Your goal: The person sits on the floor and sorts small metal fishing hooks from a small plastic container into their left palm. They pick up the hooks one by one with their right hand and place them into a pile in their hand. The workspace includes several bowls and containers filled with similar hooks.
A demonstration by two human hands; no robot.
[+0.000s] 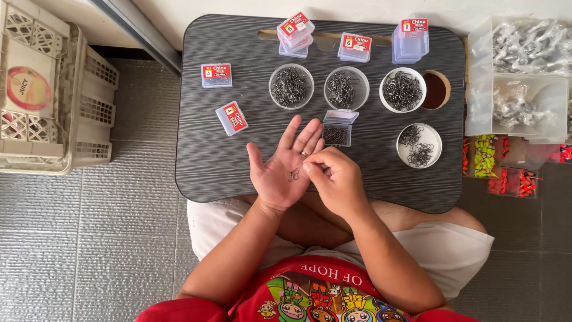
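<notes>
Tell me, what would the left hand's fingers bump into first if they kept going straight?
Probably the small open box of hooks, just beyond the left hand's fingertips. Height is hard to judge, so they might pass over it.

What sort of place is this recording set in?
Probably a home floor used for sorting fishing tackle: a low dark lap table over crossed legs, round bowls of hooks, and small clear boxes. The left hand holds a few hooks.

I saw a dark lap tray (202,167) carrying four hook bowls (291,86), an open clear box (337,129) and small labelled boxes (216,75).
</notes>
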